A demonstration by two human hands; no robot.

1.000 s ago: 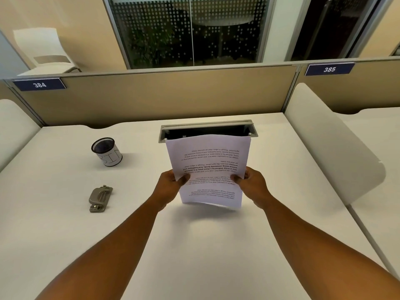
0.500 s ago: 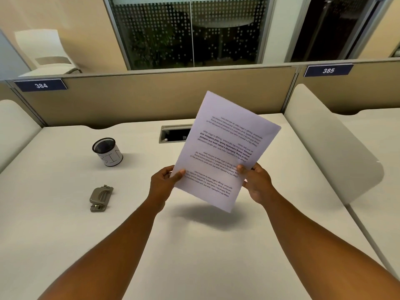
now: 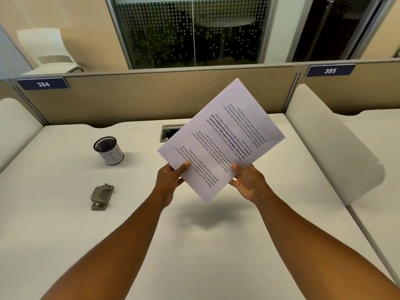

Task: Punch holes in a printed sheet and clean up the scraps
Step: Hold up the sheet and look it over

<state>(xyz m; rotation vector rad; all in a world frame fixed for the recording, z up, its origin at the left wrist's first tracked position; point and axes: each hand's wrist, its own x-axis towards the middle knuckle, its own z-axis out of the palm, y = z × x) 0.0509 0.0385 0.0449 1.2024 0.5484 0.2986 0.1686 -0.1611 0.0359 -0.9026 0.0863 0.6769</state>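
While both hands hold the printed sheet (image 3: 220,144) aloft above the desk (image 3: 194,245), tilted toward 1 o'clock, the left hand (image 3: 167,180) pinches its near-left edge and the right hand (image 3: 249,182) pinches the near-right. The hole punch (image 3: 101,195) lies untouched at 9 o'clock, the mesh cup (image 3: 108,153) at 10. To punch cleanly, square 1 long edge first, then free the left hand for the punch.
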